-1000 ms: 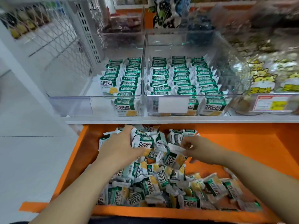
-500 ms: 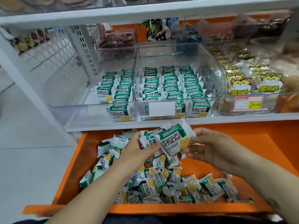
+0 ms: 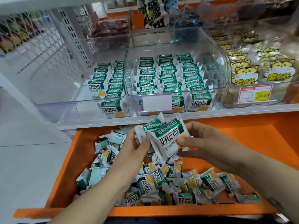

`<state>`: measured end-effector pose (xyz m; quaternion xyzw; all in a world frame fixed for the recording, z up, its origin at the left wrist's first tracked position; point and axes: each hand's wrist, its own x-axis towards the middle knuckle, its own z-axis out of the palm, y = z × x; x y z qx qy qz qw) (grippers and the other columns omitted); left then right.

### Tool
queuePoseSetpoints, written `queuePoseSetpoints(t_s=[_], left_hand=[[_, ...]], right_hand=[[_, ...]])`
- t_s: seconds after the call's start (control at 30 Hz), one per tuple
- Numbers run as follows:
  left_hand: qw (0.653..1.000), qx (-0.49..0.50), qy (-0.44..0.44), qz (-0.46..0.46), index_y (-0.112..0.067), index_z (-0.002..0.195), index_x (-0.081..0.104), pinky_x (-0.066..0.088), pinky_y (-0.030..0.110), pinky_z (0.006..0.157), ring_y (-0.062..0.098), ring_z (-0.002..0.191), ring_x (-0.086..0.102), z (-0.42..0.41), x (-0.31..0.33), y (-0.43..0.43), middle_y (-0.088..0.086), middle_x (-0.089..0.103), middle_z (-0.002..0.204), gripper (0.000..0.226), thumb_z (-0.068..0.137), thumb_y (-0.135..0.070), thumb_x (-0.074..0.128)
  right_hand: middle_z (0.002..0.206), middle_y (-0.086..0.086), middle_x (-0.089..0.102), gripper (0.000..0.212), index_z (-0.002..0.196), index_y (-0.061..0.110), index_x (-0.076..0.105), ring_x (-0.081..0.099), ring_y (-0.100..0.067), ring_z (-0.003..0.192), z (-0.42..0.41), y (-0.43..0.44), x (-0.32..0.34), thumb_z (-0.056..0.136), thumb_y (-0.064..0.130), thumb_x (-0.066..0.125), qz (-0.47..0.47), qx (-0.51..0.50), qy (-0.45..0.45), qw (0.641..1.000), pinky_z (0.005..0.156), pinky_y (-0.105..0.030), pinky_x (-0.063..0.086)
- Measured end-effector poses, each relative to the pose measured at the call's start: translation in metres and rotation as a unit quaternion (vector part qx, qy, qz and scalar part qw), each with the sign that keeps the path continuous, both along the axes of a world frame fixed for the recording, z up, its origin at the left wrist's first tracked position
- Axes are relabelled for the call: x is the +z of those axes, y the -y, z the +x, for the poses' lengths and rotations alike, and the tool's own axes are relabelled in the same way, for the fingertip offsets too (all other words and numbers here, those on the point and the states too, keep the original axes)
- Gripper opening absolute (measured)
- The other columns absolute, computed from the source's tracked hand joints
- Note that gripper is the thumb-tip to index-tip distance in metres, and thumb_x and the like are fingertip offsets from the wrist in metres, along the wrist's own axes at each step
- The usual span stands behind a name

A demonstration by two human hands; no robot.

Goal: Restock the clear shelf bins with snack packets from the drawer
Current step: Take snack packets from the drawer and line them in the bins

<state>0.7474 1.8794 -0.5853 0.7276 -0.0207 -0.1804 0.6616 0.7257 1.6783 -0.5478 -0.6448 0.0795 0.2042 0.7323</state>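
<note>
Left grip and right grip tight around snack packets, facing inward above drawer.

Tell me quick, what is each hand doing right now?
Left hand: closed, gripping the snack packets above the drawer.
Right hand: closed, pinching the same snack packets.

Clear plastic bags printed with yellow cartoon cats stand at two o'clock, with a red-and-yellow paper price tag just below them at three o'clock. A white perforated metal upright rises at eleven o'clock, beside a white wire mesh panel at ten o'clock. Blurred dark red packets lie near twelve o'clock, next to a black, green and white cartoon-printed bag. Pale grey floor fills eight o'clock.
</note>
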Motion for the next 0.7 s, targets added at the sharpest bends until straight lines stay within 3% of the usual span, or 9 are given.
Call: queuePoseSetpoints(t_s=[0.07,0.13,0.17,0.23,0.3,0.37,0.5,0.6,0.7], left_hand=[[1.0,0.009,0.003,0.028,-0.045,0.102,0.05,0.045,0.019,0.076,-0.012,0.077,0.06,-0.006,0.0,0.002,-0.02,0.064,0.092,0.037,0.071,-0.062,0.04],[0.999,0.01,0.012,0.052,-0.046,0.107,0.047,0.042,0.008,0.079,-0.023,0.087,0.053,-0.009,0.004,0.006,-0.031,0.057,0.099,0.038,0.076,-0.061,0.03],[0.999,0.017,0.006,0.03,-0.04,0.12,0.047,0.043,0.01,0.088,-0.019,0.1,0.053,-0.012,0.004,0.003,-0.023,0.058,0.114,0.054,0.075,-0.064,0.031],[1.0,-0.026,0.003,-0.004,-0.023,0.142,0.038,0.035,0.033,0.11,0.009,0.127,0.047,-0.023,0.003,-0.01,0.002,0.05,0.139,0.1,0.061,-0.082,0.041],[0.999,-0.044,0.03,0.005,-0.032,0.141,0.034,0.036,0.044,0.108,0.016,0.127,0.047,-0.017,0.006,-0.005,0.0,0.048,0.14,0.12,0.042,-0.099,0.044],[0.998,-0.018,0.05,0.029,-0.043,0.135,0.03,0.043,0.044,0.101,0.015,0.12,0.053,-0.005,0.016,0.005,-0.004,0.051,0.135,0.113,0.039,-0.095,0.057],[0.985,-0.089,0.124,0.076,-0.077,0.113,0.02,0.049,0.045,0.095,0.015,0.119,0.055,-0.005,0.04,-0.009,-0.01,0.044,0.142,0.086,0.048,-0.066,0.075],[0.964,-0.094,0.2,0.146,-0.076,0.114,0.011,0.053,0.033,0.09,0.002,0.106,0.06,-0.003,0.063,-0.022,-0.022,0.047,0.13,0.093,0.053,-0.059,0.078],[0.931,-0.102,0.259,0.234,-0.067,0.126,0.002,0.043,0.019,0.088,-0.004,0.108,0.052,0.0,0.079,-0.04,-0.025,0.039,0.133,0.102,0.059,-0.054,0.078]], right_hand=[[0.109,-0.012,0.069,0.04,0.1,0.004,0.055,0.067,-0.027,0.1,-0.002,-0.007,-0.002,0.067,0.018,0.072,0.027,0.006,-0.012,1.0,0.087,-0.043,0.056],[0.112,-0.012,0.068,0.047,0.107,0.004,0.053,0.067,-0.028,0.101,-0.005,-0.013,-0.006,0.067,0.018,0.073,0.027,0.022,-0.006,0.999,0.089,-0.043,0.055],[0.111,-0.012,0.069,0.05,0.11,0.005,0.052,0.067,-0.028,0.101,-0.007,-0.015,-0.008,0.067,0.019,0.075,0.021,0.026,0.004,0.999,0.09,-0.043,0.054],[0.109,-0.01,0.07,0.053,0.112,0.008,0.051,0.067,-0.029,0.102,-0.009,-0.016,-0.011,0.07,0.02,0.08,0.01,0.018,0.028,0.999,0.093,-0.043,0.053],[0.108,-0.007,0.07,0.052,0.113,0.01,0.052,0.067,-0.027,0.102,-0.01,-0.014,-0.009,0.07,0.021,0.079,0.001,0.008,0.059,0.998,0.096,-0.044,0.051],[0.108,-0.003,0.071,0.054,0.114,0.011,0.052,0.066,-0.023,0.103,-0.009,-0.012,-0.003,0.07,0.023,0.081,-0.022,0.013,0.1,0.995,0.097,-0.043,0.05],[0.108,0.0,0.067,0.054,0.109,0.027,0.049,0.065,-0.019,0.1,-0.009,-0.012,0.011,0.067,0.037,0.082,-0.128,0.036,0.195,0.972,0.089,-0.04,0.053],[0.129,0.02,0.047,0.078,0.126,0.047,0.035,0.051,-0.001,0.116,-0.004,-0.019,0.028,0.06,0.06,0.074,-0.272,0.053,0.277,0.92,0.097,-0.027,0.048],[0.136,0.046,0.008,0.106,0.141,0.052,-0.003,0.017,0.016,0.134,0.008,-0.038,0.056,0.062,0.063,0.068,-0.408,0.147,0.365,0.824,0.108,-0.008,0.024]])
